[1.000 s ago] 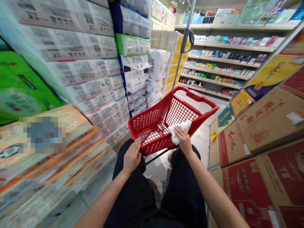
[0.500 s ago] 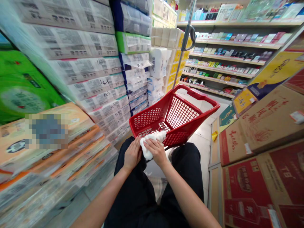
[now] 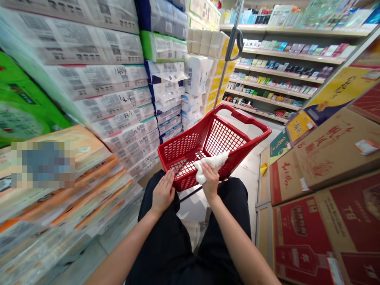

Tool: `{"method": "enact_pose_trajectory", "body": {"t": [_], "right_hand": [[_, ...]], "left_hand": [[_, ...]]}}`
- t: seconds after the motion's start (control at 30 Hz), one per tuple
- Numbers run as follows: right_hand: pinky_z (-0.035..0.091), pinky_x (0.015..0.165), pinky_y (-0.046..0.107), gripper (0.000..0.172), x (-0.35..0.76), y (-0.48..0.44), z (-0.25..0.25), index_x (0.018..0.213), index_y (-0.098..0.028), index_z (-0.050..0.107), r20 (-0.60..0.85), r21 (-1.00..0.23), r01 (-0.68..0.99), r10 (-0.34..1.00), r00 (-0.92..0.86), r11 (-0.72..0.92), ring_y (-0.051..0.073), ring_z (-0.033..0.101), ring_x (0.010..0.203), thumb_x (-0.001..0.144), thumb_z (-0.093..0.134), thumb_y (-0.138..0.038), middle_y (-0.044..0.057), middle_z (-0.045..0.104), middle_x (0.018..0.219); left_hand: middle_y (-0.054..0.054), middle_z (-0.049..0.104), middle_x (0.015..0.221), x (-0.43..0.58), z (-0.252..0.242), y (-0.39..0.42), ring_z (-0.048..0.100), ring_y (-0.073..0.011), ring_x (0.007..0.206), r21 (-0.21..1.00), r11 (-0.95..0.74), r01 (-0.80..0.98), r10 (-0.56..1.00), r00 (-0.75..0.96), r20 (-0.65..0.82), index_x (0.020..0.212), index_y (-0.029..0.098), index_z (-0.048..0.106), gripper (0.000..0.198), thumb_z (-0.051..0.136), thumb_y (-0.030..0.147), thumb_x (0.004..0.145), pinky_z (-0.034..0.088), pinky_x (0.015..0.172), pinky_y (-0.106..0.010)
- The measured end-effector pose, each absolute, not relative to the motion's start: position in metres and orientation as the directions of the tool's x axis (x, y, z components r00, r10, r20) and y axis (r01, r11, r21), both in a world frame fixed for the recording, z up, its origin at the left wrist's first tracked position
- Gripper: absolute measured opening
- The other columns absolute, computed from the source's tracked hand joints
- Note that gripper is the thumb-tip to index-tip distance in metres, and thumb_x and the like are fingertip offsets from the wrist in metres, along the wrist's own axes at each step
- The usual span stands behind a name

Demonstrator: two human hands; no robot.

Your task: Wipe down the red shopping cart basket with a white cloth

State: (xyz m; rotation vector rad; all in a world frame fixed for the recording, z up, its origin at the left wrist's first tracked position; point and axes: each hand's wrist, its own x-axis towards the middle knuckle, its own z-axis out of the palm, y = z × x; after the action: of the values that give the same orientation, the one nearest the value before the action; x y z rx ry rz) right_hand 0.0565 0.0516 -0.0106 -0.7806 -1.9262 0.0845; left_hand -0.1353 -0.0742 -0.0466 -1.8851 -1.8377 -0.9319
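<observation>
A shopper in black trousers point(image 3: 160, 225) tended a red plastic shopping basket point(image 3: 186, 132) in a packed store aisle, seen from the head-worn view. The basket sat just in front of the shopper's legs, its far end tilted up, with a metal pole point(image 3: 225, 71) rising beside its far corner. The left hand point(image 3: 162, 192) lay open, fingers spread, against the near wall of the basket. The right hand point(image 3: 210, 181), fingers closed on a crumpled white cloth point(image 3: 211, 165), pressed it to the basket's inner near side, and the cloth trailed across the mesh.

To the left of the basket rose tall stacks of wrapped paper-goods packs point(image 3: 97, 87), with a green pack point(image 3: 20, 99) and orange-banded packs point(image 3: 68, 186) nearer the floor; a pixelated patch point(image 3: 43, 164) covered part of one pack. To the right stood red-printed cardboard cartons point(image 3: 303, 237). Beyond the basket, shelves of small boxed goods point(image 3: 273, 75) lined the aisle, above a tiled floor point(image 3: 246, 174).
</observation>
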Motion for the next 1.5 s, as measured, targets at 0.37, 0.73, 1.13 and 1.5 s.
{"method": "enact_pose_trajectory", "body": {"t": [0.37,0.73,1.13,1.5], "right_hand": [[0.043,0.107,0.04,0.04,0.057,0.047,-0.015,0.136,-0.023,0.056,0.683,-0.155,0.296,0.319,-0.657,0.942,0.021,0.054,0.127,0.098,0.046,-0.015,0.007,0.064,0.131],[0.047,0.105,0.045,0.041,0.086,0.085,-0.004,0.129,-0.02,0.063,0.769,-0.317,0.544,0.546,-0.333,0.777,0.025,0.056,0.122,0.093,0.046,-0.011,0.01,0.067,0.124],[0.045,0.105,0.04,0.037,0.054,0.038,-0.013,0.132,-0.024,0.06,0.688,-0.144,0.301,0.315,-0.654,0.942,0.021,0.055,0.126,0.098,0.046,-0.016,0.007,0.066,0.129],[0.049,0.103,0.043,0.041,0.087,0.084,-0.002,0.129,-0.02,0.063,0.76,-0.294,0.561,0.545,-0.353,0.773,0.025,0.057,0.122,0.092,0.048,-0.009,0.01,0.068,0.124]], "left_hand": [[-0.011,0.034,0.156,-0.133,-0.045,-0.073,0.036,-0.0243,0.142,0.196,-0.113,0.974,0.774,-0.037,0.632,0.155,0.018,0.014,0.076,0.043,0.006,0.086,0.038,0.115,-0.045],[-0.009,0.033,0.156,-0.131,-0.046,-0.071,0.034,-0.0252,0.143,0.204,-0.099,0.974,0.76,-0.058,0.647,0.155,0.019,0.015,0.078,0.043,0.004,0.084,0.04,0.114,-0.046],[-0.011,0.032,0.157,-0.133,-0.046,-0.073,0.034,-0.0249,0.143,0.212,-0.119,0.97,0.776,-0.043,0.629,0.155,0.019,0.014,0.076,0.043,0.007,0.086,0.039,0.114,-0.047],[-0.009,0.032,0.157,-0.131,-0.047,-0.07,0.033,-0.0246,0.144,0.21,-0.099,0.973,0.763,-0.062,0.644,0.155,0.019,0.014,0.078,0.043,0.004,0.085,0.039,0.114,-0.045]]}}
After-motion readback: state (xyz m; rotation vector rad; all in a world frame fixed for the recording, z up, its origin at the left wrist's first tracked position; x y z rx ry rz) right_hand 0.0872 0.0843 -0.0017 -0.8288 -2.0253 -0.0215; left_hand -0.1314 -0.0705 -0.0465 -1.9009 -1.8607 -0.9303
